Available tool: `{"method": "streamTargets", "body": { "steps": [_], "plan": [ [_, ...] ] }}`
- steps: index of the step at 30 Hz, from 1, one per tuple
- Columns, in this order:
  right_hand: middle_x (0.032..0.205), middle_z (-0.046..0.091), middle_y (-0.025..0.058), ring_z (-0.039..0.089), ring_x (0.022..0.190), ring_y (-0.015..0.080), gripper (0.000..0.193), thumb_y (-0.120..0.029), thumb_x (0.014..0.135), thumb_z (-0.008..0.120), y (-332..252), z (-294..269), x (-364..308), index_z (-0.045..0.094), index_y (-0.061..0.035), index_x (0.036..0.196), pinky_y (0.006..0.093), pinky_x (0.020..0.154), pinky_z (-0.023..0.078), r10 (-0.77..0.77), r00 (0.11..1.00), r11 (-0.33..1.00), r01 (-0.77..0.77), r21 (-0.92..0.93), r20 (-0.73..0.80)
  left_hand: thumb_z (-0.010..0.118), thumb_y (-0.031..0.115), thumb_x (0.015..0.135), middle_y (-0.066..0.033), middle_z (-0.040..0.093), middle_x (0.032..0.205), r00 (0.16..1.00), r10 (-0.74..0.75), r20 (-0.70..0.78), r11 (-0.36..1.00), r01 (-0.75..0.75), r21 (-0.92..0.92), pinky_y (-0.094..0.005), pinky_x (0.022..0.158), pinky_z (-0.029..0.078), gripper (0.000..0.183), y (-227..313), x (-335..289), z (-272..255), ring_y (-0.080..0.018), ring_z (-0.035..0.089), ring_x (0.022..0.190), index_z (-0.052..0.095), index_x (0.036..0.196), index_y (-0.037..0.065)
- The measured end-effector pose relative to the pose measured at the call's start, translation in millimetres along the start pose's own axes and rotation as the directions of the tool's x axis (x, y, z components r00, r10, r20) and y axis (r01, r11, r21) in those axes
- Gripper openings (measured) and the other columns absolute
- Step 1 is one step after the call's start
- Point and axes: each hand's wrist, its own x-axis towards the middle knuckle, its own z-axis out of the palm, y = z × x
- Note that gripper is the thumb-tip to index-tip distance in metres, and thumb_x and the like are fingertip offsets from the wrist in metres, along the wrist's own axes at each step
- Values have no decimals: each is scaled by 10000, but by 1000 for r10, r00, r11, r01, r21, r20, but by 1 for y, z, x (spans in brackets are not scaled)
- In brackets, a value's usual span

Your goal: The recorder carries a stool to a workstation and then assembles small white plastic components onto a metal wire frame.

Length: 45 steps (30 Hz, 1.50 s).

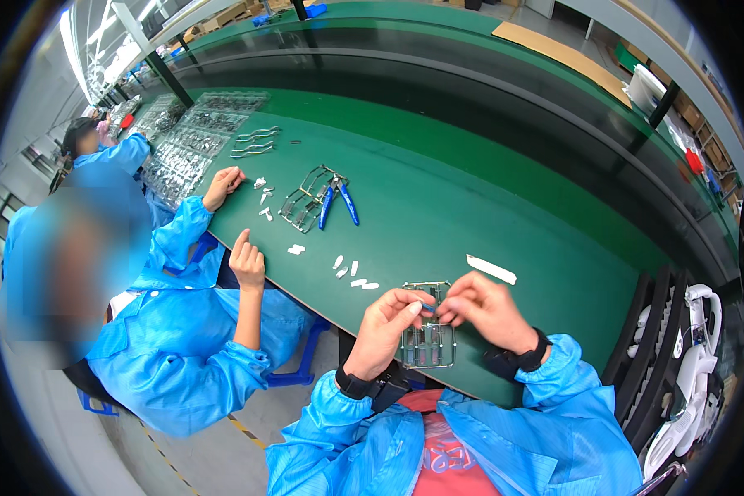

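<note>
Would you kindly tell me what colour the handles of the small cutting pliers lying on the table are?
Blue: the small cutting pliers lie on the green table, clearest in the head view.

Frames: 2 [428, 326] [306, 198]. Blue-handled cutters: 1 [336, 201]. Small white pieces: about 10 [355, 269]. White strip: 1 [491, 269].

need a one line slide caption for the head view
Both hands, left and right, pinch a small blue piece over a clear parts frame at a green workbench, beside a seated co-worker.
</note>
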Motion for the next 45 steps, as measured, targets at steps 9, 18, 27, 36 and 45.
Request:
{"method": "streamTargets", "body": {
  "steps": [9, 18, 27, 36, 45],
  "plan": [
    [904, 569, 123, 565, 885, 317, 207, -88, 771, 684, 26, -58, 4, 575, -38, 940, 422, 759, 465, -295, 937, 350, -78, -933, -189, 568, 95, 925, -90, 628, 923, 997, -63, 51, 981, 71, -183, -249, 675, 451, 159, 2, -8, 1, -126, 577, 768, 586, 1053, 3],
    [810, 572, 132, 586, 758, 315, 101, -64, 847, 595, 17, -43, 2, 539, -12, 911, 384, 681, 482, -334, 934, 575, 94, -813, -128, 575, 66, 913, -68, 609, 894, 993, -110, 51, 944, 121, -308, -249, 654, 439, 199, -2, -12, 2, -130, 551, 758, 606, 1097, -1],
    [803, 549, 140, 535, 737, 294, 209, -161, 922, 545, -15, 6, -16, 593, -2, 1050, 375, 672, 441, -521, 852, 604, 402, -688, 39, 564, 58, 915, -65, 588, 913, 988, -138, 75, 895, 157, -417, -252, 649, 437, 201, -9, -15, 5, -137, 539, 781, 604, 1107, 11],
    [840, 565, 99, 572, 687, 283, 161, -151, 853, 616, 3, 13, -25, 604, -38, 967, 373, 597, 466, -542, 837, 535, 412, -737, 75, 545, 65, 933, -63, 587, 902, 981, -152, 124, 856, 193, -479, -244, 666, 445, 173, -15, -16, 6, -121, 548, 775, 575, 1094, 8],
    [787, 553, 110, 556, 681, 284, 231, -205, 843, 631, -5, 18, -22, 602, -32, 993, 379, 598, 445, -595, 794, 453, 461, -763, 126, 553, 70, 924, -80, 572, 908, 979, -154, 130, 841, 199, -502, -251, 670, 437, 180, -16, -19, 8, -135, 533, 779, 541, 1092, 7]
  ]
}}
